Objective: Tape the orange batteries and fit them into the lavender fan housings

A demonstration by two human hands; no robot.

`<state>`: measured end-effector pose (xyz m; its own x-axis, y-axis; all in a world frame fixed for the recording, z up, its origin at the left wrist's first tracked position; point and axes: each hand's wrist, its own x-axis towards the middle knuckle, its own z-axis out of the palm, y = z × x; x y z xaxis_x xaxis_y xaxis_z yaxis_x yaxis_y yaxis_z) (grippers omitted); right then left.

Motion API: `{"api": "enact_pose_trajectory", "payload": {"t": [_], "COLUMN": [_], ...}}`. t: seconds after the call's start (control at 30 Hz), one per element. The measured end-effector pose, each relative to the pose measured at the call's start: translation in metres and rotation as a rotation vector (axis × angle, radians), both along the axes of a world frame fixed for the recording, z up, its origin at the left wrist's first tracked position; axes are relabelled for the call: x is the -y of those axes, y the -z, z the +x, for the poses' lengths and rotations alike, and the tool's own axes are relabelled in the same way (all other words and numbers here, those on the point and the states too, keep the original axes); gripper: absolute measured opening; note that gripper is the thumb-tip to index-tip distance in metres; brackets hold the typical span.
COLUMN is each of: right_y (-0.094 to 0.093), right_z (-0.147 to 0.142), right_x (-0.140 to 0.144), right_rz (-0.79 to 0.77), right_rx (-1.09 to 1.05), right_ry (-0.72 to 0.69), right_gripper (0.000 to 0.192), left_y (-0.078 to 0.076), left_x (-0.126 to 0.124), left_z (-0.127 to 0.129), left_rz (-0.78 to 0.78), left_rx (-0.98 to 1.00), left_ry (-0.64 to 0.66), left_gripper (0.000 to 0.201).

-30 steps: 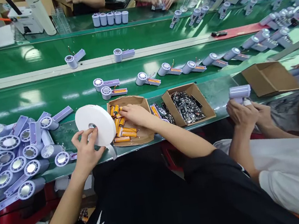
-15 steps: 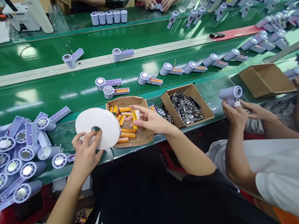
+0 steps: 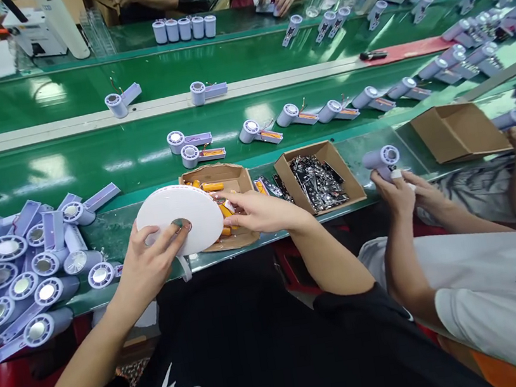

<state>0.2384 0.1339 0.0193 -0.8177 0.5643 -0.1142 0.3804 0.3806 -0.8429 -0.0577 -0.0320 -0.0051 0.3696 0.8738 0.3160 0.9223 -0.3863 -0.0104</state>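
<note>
Precariously, we pinched an orange battery (image 3: 226, 211) in our right hand (image 3: 263, 209) over the carton (image 3: 236, 172), where the white tape roll (image 3: 169, 209), hooked at its core by our left hand's (image 3: 149, 257) fingers, could tilt and dislodge it.

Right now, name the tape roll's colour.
The tape roll is white, clearest in the head view.
</note>
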Motion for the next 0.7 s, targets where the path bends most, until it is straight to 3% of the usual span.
{"api": "enact_pose_trajectory", "payload": {"t": [0.07,0.17,0.23,0.3,0.37,0.47,0.57,0.63,0.7], "right_y": [0.014,0.034,0.038,0.032,0.023,0.015,0.017,0.02,0.022], "right_z": [-0.006,-0.01,0.0,0.019,0.037,0.047,0.046,0.051,0.06], "right_x": [0.011,0.023,0.013,-0.009,-0.033,-0.05,-0.045,-0.039,-0.034], "right_rz": [-0.1,-0.284,-0.3,-0.243,-0.219,-0.281,-0.294,-0.288,-0.287], "right_rx": [-0.178,-0.59,-0.858,-1.049,-1.088,-0.936,-0.844,-0.818,-0.792], "right_ry": [0.126,0.444,0.671,0.836,0.888,0.829,0.784,0.776,0.772], "right_gripper": [0.058,0.056,0.054,0.057,0.064,0.073,0.073,0.071,0.065], "left_y": [-0.005,-0.002,0.002,0.002,-0.006,-0.029,-0.048,-0.05,-0.045], "left_x": [0.001,0.012,0.016,0.003,-0.037,-0.135,-0.219,-0.243,-0.249], "left_z": [0.006,0.025,0.037,0.042,0.036,0.017,0.009,0.015,0.023], "left_rz": [0.027,0.018,-0.05,-0.157,-0.319,-0.651,-0.919,-1.038,-1.101], "left_rx": [-0.035,0.013,0.039,0.033,0.041,0.167,0.245,0.194,0.136], "left_ry": [-0.006,-0.024,0.01,0.063,0.16,0.392,0.439,0.468,0.534], "left_gripper": [0.077,0.067,0.067,0.073,0.077,0.061,0.051,0.049,0.041]}}
